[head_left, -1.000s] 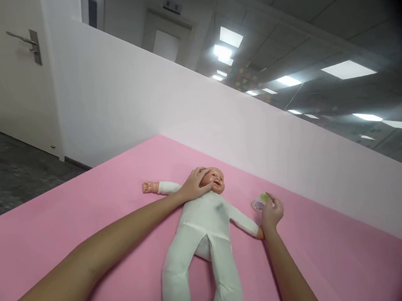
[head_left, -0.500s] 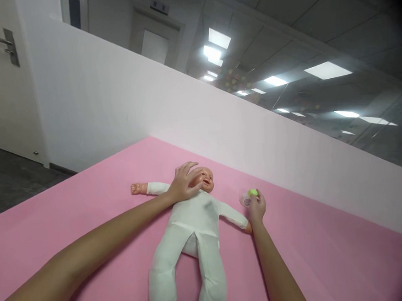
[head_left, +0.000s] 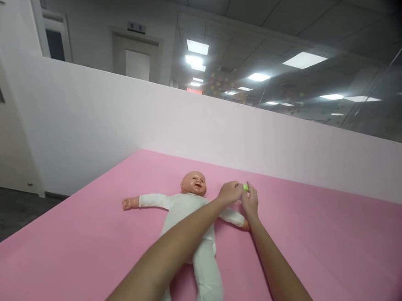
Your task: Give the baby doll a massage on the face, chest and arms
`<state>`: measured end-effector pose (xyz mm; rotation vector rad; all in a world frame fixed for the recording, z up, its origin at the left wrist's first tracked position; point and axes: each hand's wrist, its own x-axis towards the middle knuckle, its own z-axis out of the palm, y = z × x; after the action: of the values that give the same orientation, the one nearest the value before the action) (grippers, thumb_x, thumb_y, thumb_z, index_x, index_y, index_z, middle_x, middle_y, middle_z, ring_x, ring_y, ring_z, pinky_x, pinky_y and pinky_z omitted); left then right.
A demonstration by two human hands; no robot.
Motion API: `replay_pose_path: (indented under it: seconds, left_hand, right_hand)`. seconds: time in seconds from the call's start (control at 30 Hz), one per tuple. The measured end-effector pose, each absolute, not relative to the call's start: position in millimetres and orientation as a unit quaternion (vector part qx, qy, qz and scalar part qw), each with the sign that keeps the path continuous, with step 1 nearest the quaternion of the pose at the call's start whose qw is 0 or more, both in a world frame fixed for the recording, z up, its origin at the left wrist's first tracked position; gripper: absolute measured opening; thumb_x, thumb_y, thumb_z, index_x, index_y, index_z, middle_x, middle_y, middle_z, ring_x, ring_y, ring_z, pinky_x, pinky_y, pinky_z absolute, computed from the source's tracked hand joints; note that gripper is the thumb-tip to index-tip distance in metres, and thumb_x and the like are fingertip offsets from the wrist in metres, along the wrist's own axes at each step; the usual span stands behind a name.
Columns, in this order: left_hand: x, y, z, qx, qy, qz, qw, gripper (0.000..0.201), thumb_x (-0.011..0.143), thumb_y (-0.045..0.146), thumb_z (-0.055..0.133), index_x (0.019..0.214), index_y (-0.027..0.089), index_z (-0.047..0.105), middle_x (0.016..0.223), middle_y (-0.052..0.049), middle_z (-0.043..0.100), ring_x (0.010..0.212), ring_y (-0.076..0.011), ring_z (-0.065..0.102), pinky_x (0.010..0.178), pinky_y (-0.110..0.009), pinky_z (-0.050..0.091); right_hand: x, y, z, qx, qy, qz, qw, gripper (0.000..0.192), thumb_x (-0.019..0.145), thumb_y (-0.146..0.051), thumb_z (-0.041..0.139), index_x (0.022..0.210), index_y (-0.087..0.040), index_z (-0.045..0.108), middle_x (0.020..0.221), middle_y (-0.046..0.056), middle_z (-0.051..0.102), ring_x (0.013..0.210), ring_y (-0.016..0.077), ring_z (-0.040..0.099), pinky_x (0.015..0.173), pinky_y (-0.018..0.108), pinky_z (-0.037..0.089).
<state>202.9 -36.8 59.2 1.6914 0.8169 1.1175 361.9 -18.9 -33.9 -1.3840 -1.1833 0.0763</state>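
Since the earlier frame, left hand was lifted off doll, joining right hand.
Both hands are pinched on small green-tipped item at the doll's 3 o'clock; it could slip between grips.

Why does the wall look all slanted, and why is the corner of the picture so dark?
Head view: the wide lens bends and tilts things, so the white wall runs slanted. The right edge and top right corner fade to black. The ceiling lights glare white. The doll looks fairly sharp; the hands are slightly soft.
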Motion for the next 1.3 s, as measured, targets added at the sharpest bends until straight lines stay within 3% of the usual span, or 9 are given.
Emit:
replay_pose_path:
  seconds: [0.13,0.2,0.3,0.5,0.63,0.83,1.0,1.3]
  left_hand:
    - [234,-20,35,0.616,0.336,0.458,0.545,0.029,0.102,0.041,0.060,0.117,0.018,0.067,0.122,-0.009,0.067,0.104,-0.0206,0.066,0.094,-0.041,0.057]
    - [235,-12,19,0.580,0.344,0.459,0.579,0.032,0.102,0.044,0.057,0.116,0.017,0.067,0.122,-0.010,0.068,0.109,-0.0225,0.066,0.099,-0.043,0.054]
    - [232,-2,-2,0.527,0.353,0.460,0.621,0.041,0.102,0.050,0.048,0.110,0.017,0.070,0.122,-0.012,0.072,0.119,-0.0271,0.063,0.102,-0.037,0.049]
    - [235,9,-14,0.444,0.331,0.450,0.700,0.064,0.099,0.064,0.039,0.135,0.015,0.059,0.137,-0.015,0.064,0.117,-0.0258,0.066,0.093,-0.034,0.054]
    - [232,12,-9,0.394,0.299,0.449,0.744,0.076,0.100,0.071,0.022,0.144,0.017,0.052,0.147,-0.017,0.056,0.120,-0.0263,0.066,0.091,-0.035,0.056]
    - [225,10,-4,0.337,0.264,0.465,0.775,0.078,0.100,0.071,0.020,0.139,0.014,0.056,0.145,-0.018,0.058,0.127,-0.0257,0.063,0.099,-0.034,0.055]
    - [226,7,-1,0.313,0.255,0.469,0.786,0.077,0.098,0.072,0.031,0.127,0.009,0.065,0.134,-0.021,0.065,0.124,-0.0272,0.065,0.100,-0.032,0.055]
    - [213,1,33,0.338,0.221,0.501,0.765,0.064,0.104,0.061,0.030,0.122,0.011,0.065,0.118,-0.017,0.072,0.113,-0.0254,0.071,0.097,-0.034,0.058]
  right_hand:
    - [361,-17,-34,-0.595,-0.526,0.028,0.607,0.057,0.093,-0.040,0.044,0.143,-0.015,0.056,0.146,0.018,0.057,0.135,0.0318,0.052,0.112,0.050,0.041]
    - [361,-16,-34,-0.596,-0.530,0.021,0.603,0.056,0.092,-0.036,0.044,0.142,-0.014,0.057,0.143,0.018,0.060,0.132,0.0319,0.055,0.111,0.051,0.042]
    - [360,-14,-35,-0.593,-0.543,0.010,0.594,0.055,0.089,-0.031,0.047,0.140,-0.015,0.058,0.141,0.017,0.062,0.132,0.0323,0.054,0.112,0.052,0.041]
    - [353,-16,-30,-0.576,-0.578,-0.074,0.574,0.057,0.090,-0.033,0.051,0.145,-0.017,0.052,0.151,0.018,0.051,0.143,0.0336,0.043,0.116,0.057,0.037]
    - [348,-18,-23,-0.546,-0.634,-0.121,0.534,0.045,0.092,-0.026,0.047,0.134,-0.019,0.062,0.150,0.015,0.054,0.143,0.0309,0.045,0.117,0.058,0.037]
    - [348,-15,-25,-0.537,-0.672,-0.125,0.495,0.038,0.092,-0.024,0.046,0.118,-0.016,0.072,0.133,0.014,0.070,0.141,0.0318,0.050,0.118,0.060,0.037]
    - [344,-16,-22,-0.519,-0.687,-0.145,0.488,0.037,0.092,-0.021,0.047,0.119,-0.019,0.072,0.128,0.011,0.073,0.136,0.0292,0.057,0.120,0.061,0.035]
    - [326,-22,-3,-0.459,-0.703,-0.141,0.524,0.039,0.095,-0.022,0.045,0.125,-0.023,0.072,0.132,0.009,0.072,0.136,0.0284,0.058,0.119,0.060,0.037]
